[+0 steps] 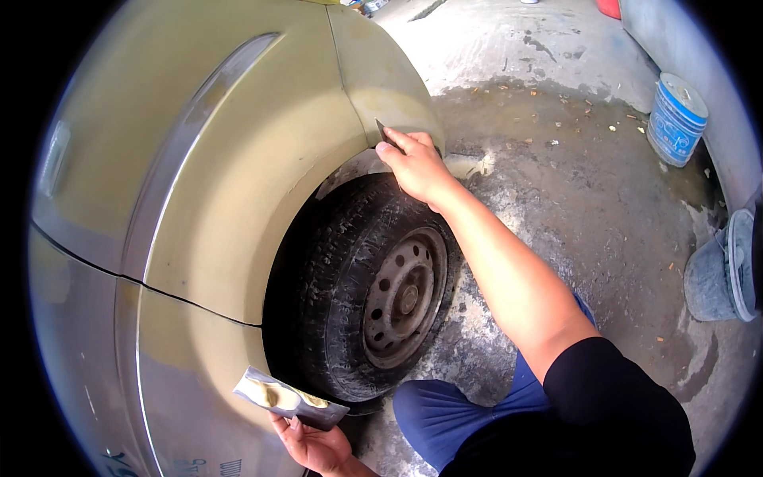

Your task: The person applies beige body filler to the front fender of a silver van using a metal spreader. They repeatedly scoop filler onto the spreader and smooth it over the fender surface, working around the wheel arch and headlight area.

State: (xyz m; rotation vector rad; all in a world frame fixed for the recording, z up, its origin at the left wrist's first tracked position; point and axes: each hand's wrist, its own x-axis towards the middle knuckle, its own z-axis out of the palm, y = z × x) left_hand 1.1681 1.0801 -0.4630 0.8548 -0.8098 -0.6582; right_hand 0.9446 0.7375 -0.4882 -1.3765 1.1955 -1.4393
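Where the scraper [381,129] sits: pinched in the right hand [416,167], its thin dark blade jutting past the fingertips at the pale yellow panel [230,183], near a seam; whether its edge touches cannot be told.
Plate [319,416]: in the left hand [318,447], tilted, well below and left of the right hand, near the lower end of the wheel arch.
Paste [266,393]: cream-coloured, smeared over the plate's upper face, above the left fingers.
Right hand grip: nearly closed, thumb and forefinger together on the scraper, the other fingers curled.
Right forearm [493,254]: bare, slanting up and leftward from a black sleeve [620,397].
Left hand grip: half curled around the plate's lower edge, palm turned up, some fingers hidden beneath.
Wheel [405,298]: between the hands, below the right and above-right of the left.
White-and-blue bucket [675,123]: well to the right of the right hand.
Grey bucket [711,274]: right of the right forearm.
Blue trousers [445,413]: right of the left hand.
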